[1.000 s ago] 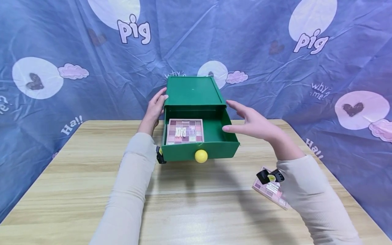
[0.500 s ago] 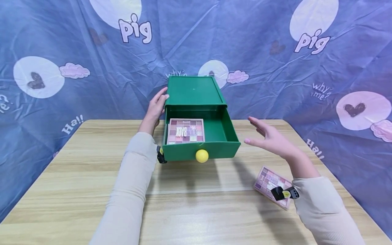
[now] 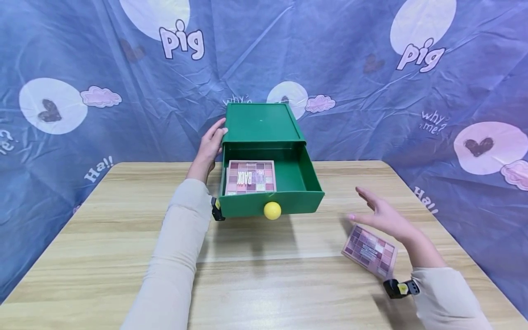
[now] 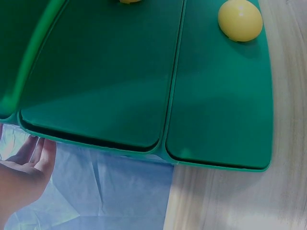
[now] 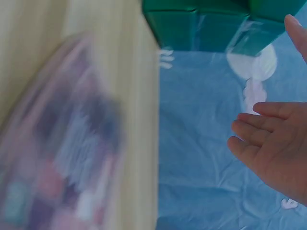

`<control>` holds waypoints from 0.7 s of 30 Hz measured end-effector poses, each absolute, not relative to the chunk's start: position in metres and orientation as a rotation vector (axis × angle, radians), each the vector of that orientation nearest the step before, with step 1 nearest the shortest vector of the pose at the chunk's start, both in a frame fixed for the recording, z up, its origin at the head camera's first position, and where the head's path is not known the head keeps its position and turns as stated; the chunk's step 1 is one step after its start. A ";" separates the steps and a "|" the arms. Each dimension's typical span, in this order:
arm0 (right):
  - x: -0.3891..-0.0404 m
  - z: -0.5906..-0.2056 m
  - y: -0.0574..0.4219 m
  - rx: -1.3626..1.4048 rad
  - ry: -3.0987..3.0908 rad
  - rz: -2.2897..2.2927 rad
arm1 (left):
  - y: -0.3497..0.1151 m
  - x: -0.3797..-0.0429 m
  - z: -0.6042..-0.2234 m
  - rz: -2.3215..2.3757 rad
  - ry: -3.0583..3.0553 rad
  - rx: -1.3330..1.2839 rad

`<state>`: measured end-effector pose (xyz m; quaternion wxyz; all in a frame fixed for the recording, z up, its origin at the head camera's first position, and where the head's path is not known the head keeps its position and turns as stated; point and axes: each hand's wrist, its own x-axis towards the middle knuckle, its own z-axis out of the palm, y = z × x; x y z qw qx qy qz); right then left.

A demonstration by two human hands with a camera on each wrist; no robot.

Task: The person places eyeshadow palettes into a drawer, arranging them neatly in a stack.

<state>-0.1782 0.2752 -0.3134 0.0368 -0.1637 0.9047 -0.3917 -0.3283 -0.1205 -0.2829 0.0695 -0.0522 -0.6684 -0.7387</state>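
Observation:
A green drawer cabinet (image 3: 261,123) stands at the back of the table, its top drawer (image 3: 297,201) pulled out by a yellow round knob (image 3: 272,210). In the drawer's left part lies a pink eyeshadow palette (image 3: 250,177). My left hand (image 3: 209,147) rests against the cabinet's left side; in the left wrist view its fingers (image 4: 45,155) lie fairly straight along that wall. A second eyeshadow palette (image 3: 370,252) lies slantwise on the table at the right. Over its far side hovers my right hand (image 3: 385,217), holding nothing, thumb and fingers spread apart, as the right wrist view also shows.
The light wooden table (image 3: 123,256) ends at a blue printed cloth (image 3: 247,55) hung behind and around it. Further drawer fronts (image 4: 220,105) with yellow knobs (image 4: 241,20) show below the pulled-out drawer in the left wrist view.
My right hand has drawn back from beside the open drawer, rightward and nearer to me, toward the palette on the table. My left hand has stayed at the cabinet.

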 end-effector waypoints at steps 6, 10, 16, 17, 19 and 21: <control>-0.170 -0.335 0.293 -0.428 2.791 -1.159 | -0.121 -0.329 -0.283 -2.228 -2.013 -0.161; -0.163 -0.346 0.303 -0.382 2.816 -1.102 | -0.121 -0.329 -0.283 -2.240 -2.001 -0.170; -0.155 -0.362 0.317 -0.366 2.833 -1.050 | -0.120 -0.329 -0.283 -2.237 -2.006 -0.164; -0.153 -0.364 0.319 -0.365 2.825 -1.062 | -0.120 -0.329 -0.283 -2.234 -2.010 -0.164; -0.150 -0.369 0.323 -0.356 2.820 -1.071 | -0.120 -0.329 -0.283 -2.238 -2.007 -0.163; -0.148 -0.373 0.325 -0.351 2.810 -1.078 | -0.120 -0.329 -0.283 -2.238 -2.003 -0.165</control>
